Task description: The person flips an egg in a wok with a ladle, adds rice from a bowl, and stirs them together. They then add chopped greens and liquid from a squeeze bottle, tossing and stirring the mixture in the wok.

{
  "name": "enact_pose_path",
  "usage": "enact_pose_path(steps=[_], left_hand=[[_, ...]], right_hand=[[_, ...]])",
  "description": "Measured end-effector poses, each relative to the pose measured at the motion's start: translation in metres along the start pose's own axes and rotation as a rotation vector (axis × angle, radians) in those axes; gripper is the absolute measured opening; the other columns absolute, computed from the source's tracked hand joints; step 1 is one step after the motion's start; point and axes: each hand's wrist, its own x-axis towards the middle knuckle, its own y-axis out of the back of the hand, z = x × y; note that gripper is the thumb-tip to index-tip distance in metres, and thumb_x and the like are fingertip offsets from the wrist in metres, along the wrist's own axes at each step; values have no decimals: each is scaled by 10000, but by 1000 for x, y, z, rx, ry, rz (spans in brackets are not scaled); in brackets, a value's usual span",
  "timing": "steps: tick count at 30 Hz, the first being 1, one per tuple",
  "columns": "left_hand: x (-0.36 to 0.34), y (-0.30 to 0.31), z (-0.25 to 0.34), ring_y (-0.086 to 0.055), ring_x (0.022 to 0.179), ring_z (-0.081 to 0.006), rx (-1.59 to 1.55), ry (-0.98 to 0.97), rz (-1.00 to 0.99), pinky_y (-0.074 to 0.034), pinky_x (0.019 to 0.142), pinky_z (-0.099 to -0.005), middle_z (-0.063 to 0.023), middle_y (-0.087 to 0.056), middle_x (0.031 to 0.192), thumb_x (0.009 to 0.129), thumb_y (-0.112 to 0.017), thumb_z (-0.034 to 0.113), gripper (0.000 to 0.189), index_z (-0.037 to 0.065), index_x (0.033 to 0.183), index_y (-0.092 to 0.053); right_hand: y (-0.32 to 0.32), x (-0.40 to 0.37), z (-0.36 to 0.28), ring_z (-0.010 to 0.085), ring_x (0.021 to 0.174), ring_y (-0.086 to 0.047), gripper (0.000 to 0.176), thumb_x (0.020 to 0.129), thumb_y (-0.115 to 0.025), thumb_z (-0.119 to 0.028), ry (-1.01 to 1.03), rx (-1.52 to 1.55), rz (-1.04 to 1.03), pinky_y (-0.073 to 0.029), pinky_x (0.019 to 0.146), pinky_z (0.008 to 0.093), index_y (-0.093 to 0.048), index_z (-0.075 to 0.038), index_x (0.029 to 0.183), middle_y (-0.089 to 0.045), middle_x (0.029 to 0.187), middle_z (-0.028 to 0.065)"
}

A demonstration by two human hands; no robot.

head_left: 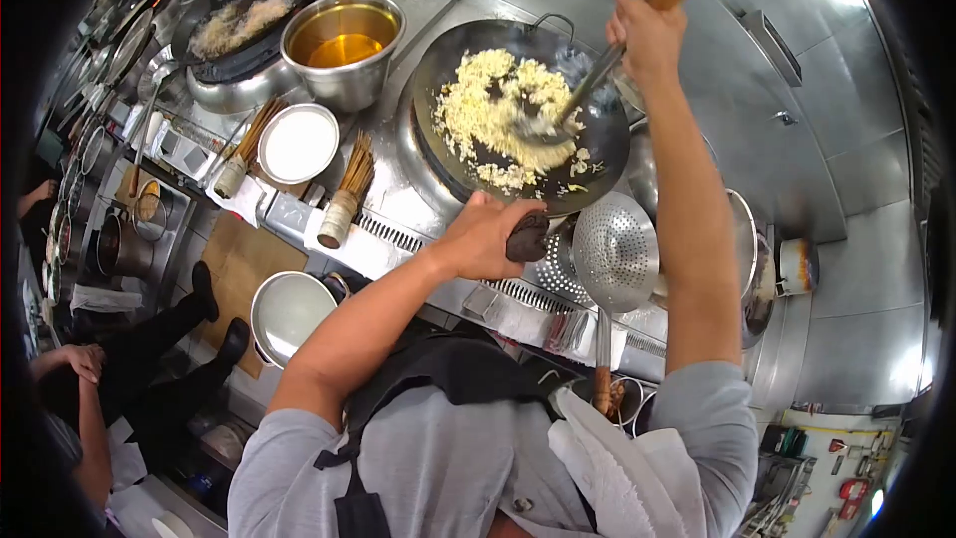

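A large black wok (453, 68) sits on the stove, holding pale yellow crumbled food (478, 105) that looks like scrambled egg or rice. My right hand (647, 35) is wrapped round the wooden handle of a ladle (596, 75). The ladle's bowl is down among the food, blurred by motion. At the wok's near edge, my left hand (488, 239) is closed on a dark folded cloth (528, 239). Whether the cloth covers a wok handle is hidden.
Right of the wok lies a perforated skimmer (617, 254). To the left stand a steel pot of orange oil (344, 48), a white-filled bowl (299, 144), bamboo brushes (349, 184) and a second wok (244, 25) with frying food. A person's hand (85, 364) shows at far left.
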Motion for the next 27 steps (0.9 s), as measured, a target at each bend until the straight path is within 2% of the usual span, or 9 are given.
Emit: enact_pose_path(steps=[1, 4, 7, 11, 14, 20, 24, 25, 27], left_hand=[[5, 6, -1, -599, 975, -276, 18, 2, -7, -312, 941, -380, -79, -671, 1043, 577, -777, 223, 822, 148, 1329, -453], [4, 2, -2, -617, 919, -282, -4, -51, 83, -320, 923, -371, -95, -679, 980, 583, -733, 219, 773, 132, 1306, -475], [3, 3, -1, -612, 918, -288, 29, -9, 48, -321, 921, -365, -99, -677, 965, 581, -743, 227, 779, 135, 1306, -474], [4, 3, -3, -603, 972, -274, 40, -4, 7, -305, 939, -379, -64, -668, 1030, 595, -766, 210, 799, 148, 1324, -445], [5, 5, -1, -604, 973, -267, 16, 29, -32, -306, 937, -379, -58, -670, 1019, 599, -762, 206, 789, 144, 1320, -446], [4, 4, 1, -602, 957, -252, 30, 5, 11, -303, 940, -376, -55, -671, 1013, 596, -769, 205, 811, 149, 1335, -438], [4, -2, -8, -597, 957, -270, 36, -11, 13, -300, 936, -380, -62, -666, 1037, 571, -780, 209, 852, 156, 1347, -433], [3, -1, -7, -597, 956, -273, 32, -4, 0, -299, 935, -381, -62, -665, 1040, 569, -779, 209, 850, 158, 1345, -436], [5, 4, -1, -595, 953, -279, 24, 6, -8, -297, 934, -383, -61, -663, 1046, 564, -778, 210, 848, 164, 1341, -441]], right_hand=[[-8, 13, -13, 101, 408, -407, 144, 853, -681, -62, -3, -51, -8, -385, 426, 283, -579, 1, 933, -447, 532, 6], [-7, 12, -19, 103, 409, -411, 177, 838, -712, -85, 294, 137, 85, -389, 430, 287, -583, -3, 927, -458, 537, 8], [-14, -24, 42, 95, 410, -410, 193, 838, -727, -103, 277, 223, 143, -393, 438, 283, -587, 2, 920, -460, 539, 4], [-19, -35, -18, 85, 431, -455, 180, 819, -750, -100, -81, 39, -117, -390, 431, 239, -629, 12, 892, -517, 573, 11], [-19, -49, -89, 88, 424, -446, 189, 817, -747, -94, 65, -41, 5, -385, 428, 245, -617, 17, 898, -502, 551, 6], [-11, -19, -15, 99, 419, -393, 163, 843, -700, -50, 3, 93, 319, -350, 424, 281, -582, 23, 928, -441, 524, -4], [-34, -67, -26, 111, 454, -447, 164, 848, -696, -53, 214, 103, 137, -404, 468, 302, -585, 33, 931, -493, 584, 32], [-39, -72, -4, 105, 464, -464, 139, 846, -696, -41, 46, 143, 78, -408, 469, 279, -603, 19, 929, -516, 608, 28], [-16, -38, 20, 103, 465, -470, 140, 839, -702, -35, 40, 63, 87, -405, 461, 276, -609, 17, 931, -520, 609, 24]])
